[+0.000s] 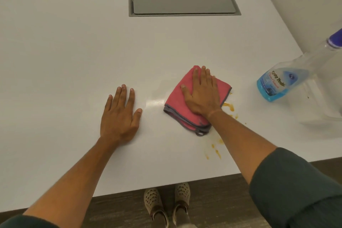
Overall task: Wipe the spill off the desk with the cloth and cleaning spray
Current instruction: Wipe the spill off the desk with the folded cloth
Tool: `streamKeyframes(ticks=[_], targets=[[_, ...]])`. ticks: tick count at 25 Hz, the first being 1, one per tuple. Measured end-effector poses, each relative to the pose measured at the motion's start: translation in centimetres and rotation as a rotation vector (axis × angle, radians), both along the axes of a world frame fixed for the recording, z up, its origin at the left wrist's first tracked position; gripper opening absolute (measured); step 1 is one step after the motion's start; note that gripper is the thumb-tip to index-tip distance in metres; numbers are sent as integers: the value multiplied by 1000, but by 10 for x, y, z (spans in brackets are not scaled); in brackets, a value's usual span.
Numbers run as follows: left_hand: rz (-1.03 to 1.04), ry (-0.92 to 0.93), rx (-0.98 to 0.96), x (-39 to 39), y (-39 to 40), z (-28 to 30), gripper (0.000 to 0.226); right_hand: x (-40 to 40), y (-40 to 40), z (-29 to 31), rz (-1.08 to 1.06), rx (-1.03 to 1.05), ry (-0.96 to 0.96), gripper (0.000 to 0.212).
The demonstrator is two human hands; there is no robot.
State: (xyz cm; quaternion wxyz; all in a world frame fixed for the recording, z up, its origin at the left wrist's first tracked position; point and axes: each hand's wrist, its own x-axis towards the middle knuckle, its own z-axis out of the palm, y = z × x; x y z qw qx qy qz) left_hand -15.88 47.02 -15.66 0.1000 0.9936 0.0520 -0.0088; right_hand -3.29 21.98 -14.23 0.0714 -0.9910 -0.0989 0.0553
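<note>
Pink cloth point(196, 98) lies under the flat, spread right hand point(202, 94); left hand point(120, 116) rests open on the desk point(74, 52).

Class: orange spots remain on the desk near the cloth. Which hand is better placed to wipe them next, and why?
Right. The right hand already presses flat on the pink cloth, and the orange spots lie beside it. The left hand rests flat on bare desk, farther away.

White desk point(74, 52): grey hatch point(184, 5) recessed near far edge. Folded pink cloth point(177, 102) right of centre; orange spill point(228, 106) touching cloth's right side, trailing toward near edge. Spray bottle point(277, 83) at right edge.
</note>
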Motion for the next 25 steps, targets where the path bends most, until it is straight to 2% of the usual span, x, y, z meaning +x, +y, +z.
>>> streamKeyframes(ticks=[8, 13, 19, 22, 25], targets=[[4, -13, 0, -2, 0, 0, 70, 1, -20, -2, -195, -18, -20, 86], [1, 2, 11, -1, 0, 0, 71, -26, -46, 0, -277, 10, -9, 86], [-2, 4, 16, -2, -1, 1, 72, -114, -92, 4, -128, -25, 9, 86], [8, 6, 16, -2, -2, 2, 72, -129, -109, 3, -248, -38, 29, 90], [15, 2, 29, -2, -4, 0, 70, -95, -89, 4, -363, 1, 22, 92]])
